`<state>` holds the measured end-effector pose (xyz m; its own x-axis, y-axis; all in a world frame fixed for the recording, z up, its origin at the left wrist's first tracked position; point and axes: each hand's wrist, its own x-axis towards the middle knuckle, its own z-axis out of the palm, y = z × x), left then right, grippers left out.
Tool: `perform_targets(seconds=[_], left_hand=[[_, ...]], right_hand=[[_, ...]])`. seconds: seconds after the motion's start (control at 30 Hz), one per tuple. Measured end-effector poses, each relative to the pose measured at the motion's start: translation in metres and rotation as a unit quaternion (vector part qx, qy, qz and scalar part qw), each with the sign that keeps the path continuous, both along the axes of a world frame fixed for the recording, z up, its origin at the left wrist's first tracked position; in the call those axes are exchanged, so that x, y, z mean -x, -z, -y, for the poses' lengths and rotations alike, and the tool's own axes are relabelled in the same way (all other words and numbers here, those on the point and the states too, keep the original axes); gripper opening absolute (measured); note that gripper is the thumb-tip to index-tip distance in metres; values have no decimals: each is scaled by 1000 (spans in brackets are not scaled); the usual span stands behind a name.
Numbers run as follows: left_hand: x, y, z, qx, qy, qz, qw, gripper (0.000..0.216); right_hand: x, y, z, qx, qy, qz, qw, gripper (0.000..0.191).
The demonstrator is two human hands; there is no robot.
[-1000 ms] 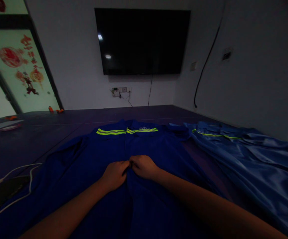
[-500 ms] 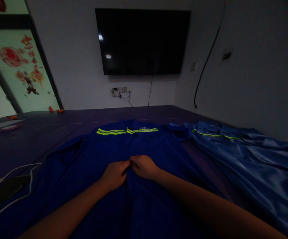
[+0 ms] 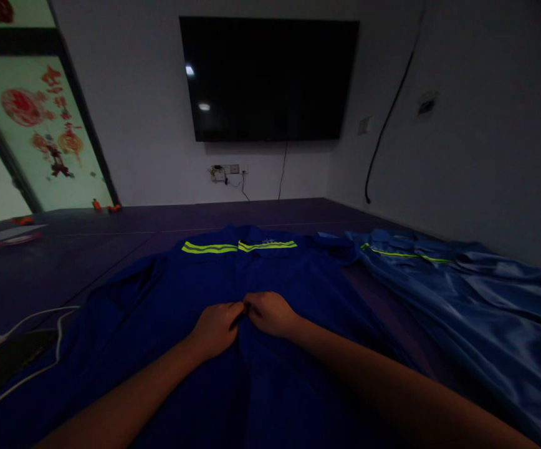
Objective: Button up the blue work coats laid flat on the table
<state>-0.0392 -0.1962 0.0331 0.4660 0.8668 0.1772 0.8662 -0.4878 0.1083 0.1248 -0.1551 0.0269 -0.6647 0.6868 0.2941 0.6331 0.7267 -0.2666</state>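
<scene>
A dark blue work jacket [image 3: 289, 274] with yellow-green reflective stripes across the chest lies spread out, its collar at the far end. My left hand [image 3: 217, 327] and my right hand [image 3: 269, 313] meet at its front opening, below the chest stripes. Both are closed, with the fingertips pinching the jacket's front edge. Whether a button or other fastener sits between the fingers is hidden. The lower part of the jacket, between my forearms, is very dark.
A lighter blue garment [image 3: 443, 293] with a thin yellow-green stripe lies at the right. A white cable [image 3: 58, 337] loops beside a dark flat object [image 3: 18, 355] at the left. Small orange items [image 3: 113, 208] lie by the door. A television [image 3: 270, 81] hangs on the far wall.
</scene>
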Motion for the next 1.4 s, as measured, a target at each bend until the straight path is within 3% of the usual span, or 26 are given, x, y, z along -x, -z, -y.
perform_targets(seconds=[1.4], left_hand=[[-1,-4,2,17,3,12,1000,8]], right_hand=[[0,-3,2,-8,10,27,1000,20]])
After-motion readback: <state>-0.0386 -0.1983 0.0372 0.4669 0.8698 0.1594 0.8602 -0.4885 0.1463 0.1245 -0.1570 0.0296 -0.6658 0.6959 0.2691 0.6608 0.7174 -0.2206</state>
